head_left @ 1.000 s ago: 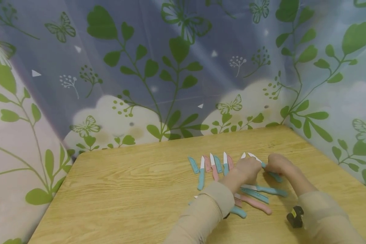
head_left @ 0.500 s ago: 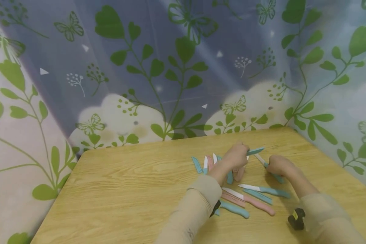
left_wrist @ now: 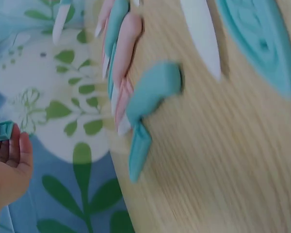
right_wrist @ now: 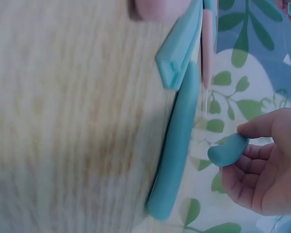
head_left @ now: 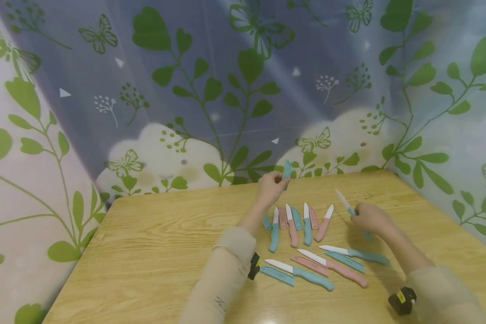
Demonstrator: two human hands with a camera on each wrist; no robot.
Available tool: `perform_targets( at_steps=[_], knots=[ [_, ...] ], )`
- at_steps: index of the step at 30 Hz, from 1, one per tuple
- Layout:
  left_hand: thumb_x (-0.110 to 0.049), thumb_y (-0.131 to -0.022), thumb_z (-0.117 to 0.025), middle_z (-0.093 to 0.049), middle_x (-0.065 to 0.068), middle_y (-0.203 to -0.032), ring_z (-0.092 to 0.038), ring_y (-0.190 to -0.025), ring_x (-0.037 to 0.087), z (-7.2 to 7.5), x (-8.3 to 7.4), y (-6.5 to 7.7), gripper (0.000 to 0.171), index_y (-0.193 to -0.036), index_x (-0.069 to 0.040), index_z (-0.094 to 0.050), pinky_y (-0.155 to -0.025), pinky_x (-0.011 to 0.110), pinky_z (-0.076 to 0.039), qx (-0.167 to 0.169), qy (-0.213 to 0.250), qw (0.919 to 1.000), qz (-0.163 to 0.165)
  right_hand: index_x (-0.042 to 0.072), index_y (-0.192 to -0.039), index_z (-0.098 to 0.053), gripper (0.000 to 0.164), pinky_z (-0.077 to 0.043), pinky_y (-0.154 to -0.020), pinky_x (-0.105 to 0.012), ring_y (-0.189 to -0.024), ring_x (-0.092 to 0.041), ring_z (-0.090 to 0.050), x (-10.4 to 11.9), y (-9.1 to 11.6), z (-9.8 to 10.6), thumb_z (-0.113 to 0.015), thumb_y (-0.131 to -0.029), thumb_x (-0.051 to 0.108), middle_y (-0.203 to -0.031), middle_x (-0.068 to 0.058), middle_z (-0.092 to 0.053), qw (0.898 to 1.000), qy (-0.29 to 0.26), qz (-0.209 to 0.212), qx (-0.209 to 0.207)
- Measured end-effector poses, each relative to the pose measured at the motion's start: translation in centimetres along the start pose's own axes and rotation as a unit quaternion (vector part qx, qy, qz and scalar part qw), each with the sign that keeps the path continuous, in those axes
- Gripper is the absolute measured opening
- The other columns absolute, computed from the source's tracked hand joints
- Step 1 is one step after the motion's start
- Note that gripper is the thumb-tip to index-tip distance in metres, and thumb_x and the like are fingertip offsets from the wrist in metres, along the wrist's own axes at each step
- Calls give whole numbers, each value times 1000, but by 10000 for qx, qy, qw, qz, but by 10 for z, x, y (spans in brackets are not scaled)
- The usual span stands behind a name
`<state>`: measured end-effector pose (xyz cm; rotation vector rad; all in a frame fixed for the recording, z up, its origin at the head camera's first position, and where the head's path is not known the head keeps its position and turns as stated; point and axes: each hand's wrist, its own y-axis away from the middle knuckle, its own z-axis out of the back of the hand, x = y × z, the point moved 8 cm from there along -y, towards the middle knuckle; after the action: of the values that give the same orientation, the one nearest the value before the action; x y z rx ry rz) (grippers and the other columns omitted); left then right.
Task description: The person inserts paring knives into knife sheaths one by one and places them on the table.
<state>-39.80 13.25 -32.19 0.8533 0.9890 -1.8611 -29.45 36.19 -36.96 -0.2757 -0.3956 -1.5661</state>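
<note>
Left hand: the person's left hand (head_left: pixel 270 186) pinches a teal sheath (head_left: pixel 286 168) between thumb and fingers, raised before the leafy cloth (head_left: pixel 186 90).
Right hand: over on the other side, the right hand (head_left: pixel 372 218) pinches a teal-handled knife (head_left: pixel 343 200) by the handle, above the counter (head_left: pixel 166 234) and well apart from the raised sheath.
Wrist views: the right one shows thumb and fingers on opposite sides of the handle, plus its rounded butt; the head view gives mainly the back of that hand. The left one catches the sheath's squarish end, which the head view shows side-on.
Raised blade: white, tip pointing away from the person and leftward, long axis slanting.
Raised sheath: nearly upright.
Far row: four knives (head_left: pixel 292 234), tips away, handles alternating teal and pink, small sheaths (head_left: pixel 282 218) among them.
Near row: three knives (head_left: pixel 346 272) lying slantwise, tips leftward, each beside a sheath.
Surface: yellowish wood grain.
Room: cloth walls printed with butterflies and clouds.
</note>
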Motion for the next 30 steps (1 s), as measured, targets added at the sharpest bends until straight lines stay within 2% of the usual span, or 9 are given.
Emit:
perform_targets(
  at_steps=[4,7,11,14,18,22,24,27,30],
  knots=[
    [-16,-92,-60,-64,14,-90,-63,-75,20,25,15,1,22,-101,4,-57,-67,26,-54,-386,671,9962,388,-8,-91,-53,21,-37,-50,-28,-56,-16,-43,16,0,-2,-46,-92,12,-67,-6,-49,9993,-96,321,-187],
    [-13,-92,-59,-65,19,-98,-65,-83,26,40,24,2,26,-109,5,-52,-72,29,-55,-504,1020,9916,612,-9,-95,-54,21,-40,-50,-28,-57,-16,-47,31,1,-4,-49,-93,11,-72,-10,-55,9976,-211,595,-293],
    [-11,-93,-57,-65,21,-102,-64,-90,28,57,30,3,32,-118,7,-50,-75,28,-54,-470,1263,9887,658,-12,-102,-54,23,-46,-56,-30,-66,-18,-54,56,3,-9,-51,-92,9,-85,-17,-62,9939,-501,937,-303],
    [-9,-92,-57,-66,20,-102,-64,-90,27,68,35,5,30,-117,7,-52,-77,28,-54,-432,1475,9854,729,-10,-106,-54,25,-48,-61,-33,-73,-21,-57,76,4,-15,-52,-93,11,-90,-17,-63,9914,-695,1095,-185],
    [-7,-92,-57,-65,20,-104,-64,-90,26,80,44,8,27,-114,7,-53,-79,29,-53,-459,1798,9774,1008,-8,-111,-54,27,-53,-72,-43,-90,-34,-61,102,9,-25,-52,-95,13,-101,-21,-63,9865,-921,1355,14],
    [-5,-90,-58,-63,23,-107,-64,-94,30,88,52,12,33,-119,9,-49,-80,30,-53,-567,2104,9681,1234,-8,-115,-51,28,-51,-82,-49,-102,-39,-59,125,13,-35,-50,-95,11,-108,-23,-62,9766,-1421,1590,293],
    [-3,-89,-59,-62,24,-107,-64,-96,32,90,56,14,35,-120,11,-49,-80,30,-54,-634,2261,9632,1308,-7,-115,-51,27,-52,-81,-44,-99,-35,-60,134,13,-41,-50,-96,11,-106,-20,-63,9701,-1769,1587,488],
    [-1,-88,-60,-61,27,-109,-64,-97,34,94,61,17,35,-118,13,-48,-79,29,-54,-675,2509,9550,1431,-10,-115,-49,28,-53,-75,-39,-88,-34,-63,146,14,-50,-48,-96,10,-99,-19,-63,9524,-2446,1596,875],
    [1,-88,-59,-59,29,-111,-63,-100,35,97,64,20,35,-118,14,-47,-81,31,-54,-619,2797,9465,1483,-13,-116,-47,31,-55,-70,-35,-81,-32,-64,157,15,-55,-48,-97,10,-93,-18,-63,9387,-2807,1665,1112]
  ],
)
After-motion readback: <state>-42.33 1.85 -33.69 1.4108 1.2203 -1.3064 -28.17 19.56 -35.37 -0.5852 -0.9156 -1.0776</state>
